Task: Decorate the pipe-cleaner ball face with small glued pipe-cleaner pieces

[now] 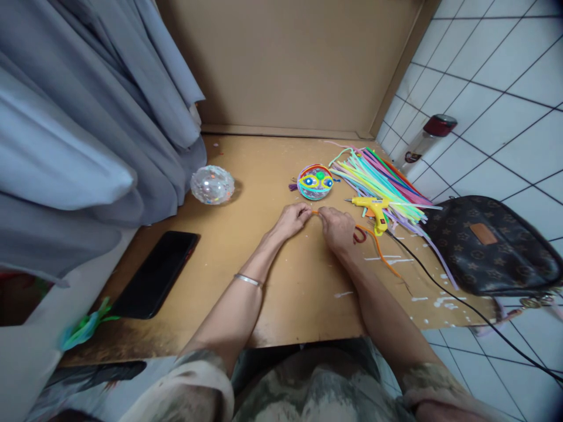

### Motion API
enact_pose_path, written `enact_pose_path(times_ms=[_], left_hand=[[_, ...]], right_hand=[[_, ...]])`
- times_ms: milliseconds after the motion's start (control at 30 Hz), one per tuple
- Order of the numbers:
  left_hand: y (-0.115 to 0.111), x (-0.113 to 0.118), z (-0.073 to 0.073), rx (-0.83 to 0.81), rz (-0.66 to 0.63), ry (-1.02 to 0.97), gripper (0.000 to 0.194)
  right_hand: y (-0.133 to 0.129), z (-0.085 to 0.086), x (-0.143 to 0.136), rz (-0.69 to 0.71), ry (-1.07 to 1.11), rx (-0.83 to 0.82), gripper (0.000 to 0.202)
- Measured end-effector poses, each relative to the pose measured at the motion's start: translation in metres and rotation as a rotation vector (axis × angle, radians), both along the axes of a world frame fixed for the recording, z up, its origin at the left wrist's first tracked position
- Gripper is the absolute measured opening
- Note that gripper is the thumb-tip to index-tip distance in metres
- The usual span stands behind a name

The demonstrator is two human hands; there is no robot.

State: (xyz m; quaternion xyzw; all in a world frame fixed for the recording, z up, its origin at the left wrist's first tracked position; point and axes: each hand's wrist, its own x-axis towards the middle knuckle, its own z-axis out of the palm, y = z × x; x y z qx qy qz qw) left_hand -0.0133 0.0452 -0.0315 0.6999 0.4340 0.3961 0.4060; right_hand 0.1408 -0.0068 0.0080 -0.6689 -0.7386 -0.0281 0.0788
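Both my hands pinch one orange pipe cleaner [379, 246] near the middle of the wooden table. My left hand [294, 220] is closed on its left end. My right hand [336, 227] grips it a short way along, leaving a small stretch showing between the hands. The rest of the stem runs out past my right hand and curves toward the table's front. Just beyond my hands sits a round decorated ball [315, 182] with yellow-ringed blue eyes, a green nose and coloured stems on it. A brown curled pipe cleaner [360, 235] lies beside my right hand.
A yellow glue gun [372, 209] with a black cord lies right, by a heap of coloured pipe cleaners [373, 179]. A clear ball [213, 185] and black phone [153, 274] are left. A brown patterned bag [497, 246] and a bottle [424, 143] stand right.
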Motion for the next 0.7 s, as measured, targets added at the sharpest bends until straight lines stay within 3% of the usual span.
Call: enact_pose_path(times_ms=[367, 700], left_hand=[[-0.0043, 0.0002, 0.007, 0.147, -0.079, 0.17, 0.018], [-0.0061, 0.0086, 0.0031, -0.125, 0.033, -0.087, 0.013]], right_hand=[[0.001, -0.0023, 0.0021, -0.013, -0.004, -0.016, 0.033], [0.002, -0.0034, 0.0052, -0.016, 0.06, 0.033, 0.032]])
